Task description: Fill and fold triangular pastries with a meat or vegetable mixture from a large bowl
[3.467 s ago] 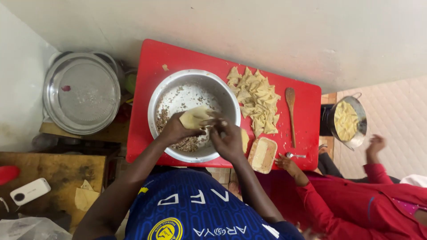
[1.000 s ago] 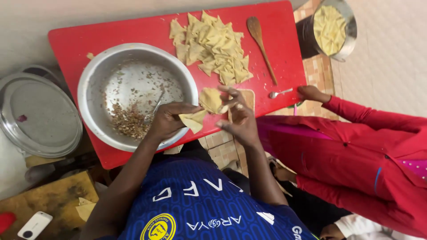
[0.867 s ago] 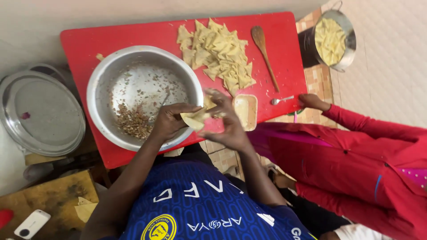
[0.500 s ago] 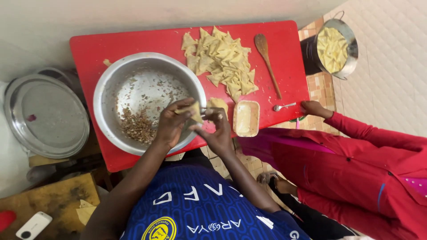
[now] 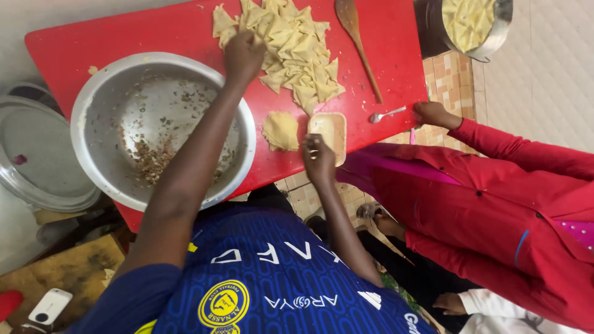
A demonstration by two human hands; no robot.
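My left hand (image 5: 244, 52) reaches across the steel bowl (image 5: 86, 105) to the near edge of a heap of folded pastry triangles (image 5: 297, 46) on the red table (image 5: 142, 34). Its fingers are closed over a folded pastry there. My right hand (image 5: 318, 158) is near the table's front edge, fingertips touching the rim of a small rectangular tub (image 5: 331, 127) of pale paste. A flat round of dough (image 5: 281, 130) lies just left of the tub. Scraps of minced filling (image 5: 151, 164) stick to the bowl's bottom.
A wooden spoon (image 5: 357, 46) and a metal spoon (image 5: 387, 114) lie on the table's right side. Another person's hand (image 5: 433, 112), in a red sleeve, rests at the table's right edge. Beyond it stands a pot of pastries (image 5: 473, 21). A round metal tray (image 5: 31, 154) sits at left.
Both hands were together over the bowl's rim, folding a pastry. My left hand has since stretched out to the heap with it, and my right hand has dropped to the paste tub.
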